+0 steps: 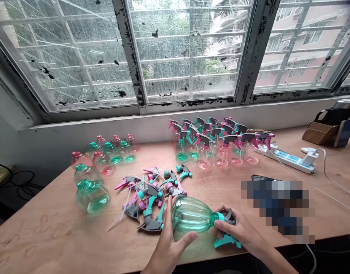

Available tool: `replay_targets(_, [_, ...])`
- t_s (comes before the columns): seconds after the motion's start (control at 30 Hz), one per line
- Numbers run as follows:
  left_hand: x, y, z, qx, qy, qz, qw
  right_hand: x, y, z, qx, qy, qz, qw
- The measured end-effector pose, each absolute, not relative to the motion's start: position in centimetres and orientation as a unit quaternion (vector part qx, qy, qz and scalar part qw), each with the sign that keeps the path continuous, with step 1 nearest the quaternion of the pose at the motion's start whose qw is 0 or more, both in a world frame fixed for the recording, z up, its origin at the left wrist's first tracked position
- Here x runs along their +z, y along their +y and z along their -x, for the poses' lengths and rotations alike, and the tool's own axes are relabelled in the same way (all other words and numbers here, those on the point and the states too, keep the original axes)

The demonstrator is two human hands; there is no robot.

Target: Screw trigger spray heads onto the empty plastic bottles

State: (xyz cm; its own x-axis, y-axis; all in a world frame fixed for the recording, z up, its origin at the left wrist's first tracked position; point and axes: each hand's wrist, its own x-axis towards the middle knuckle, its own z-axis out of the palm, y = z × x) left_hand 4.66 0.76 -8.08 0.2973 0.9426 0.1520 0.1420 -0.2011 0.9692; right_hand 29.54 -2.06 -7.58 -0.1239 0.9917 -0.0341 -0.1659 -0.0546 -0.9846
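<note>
A clear green spray bottle [193, 214] lies on its side above the front of the table, neck toward the right. My left hand [172, 239] grips its base end, thumb below and fingers behind. At the neck, my right hand [234, 226] is closed round the teal collar of a grey and teal trigger sprayer [228, 240]; part of the sprayer is hidden by the fingers. Just left of the bottle lies a heap of loose trigger sprayers [148, 192], grey with pink or teal parts, with thin white tubes.
Open-necked green and pink bottles [92, 196] stand at the left. Several bottles with sprayers fitted [205, 154] stand by the window wall. A power strip [289, 158], cables, a blurred phone-like object [277, 201] and a brown box [320, 131] are at the right.
</note>
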Motion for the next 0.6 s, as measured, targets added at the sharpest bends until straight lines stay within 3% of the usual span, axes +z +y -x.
replay_targets(0.6, [-7.29,0.63,-4.75,0.380,0.421,-0.672,0.477,-7.46,-2.11,-29.54,0.580,-0.477,0.441,0.491])
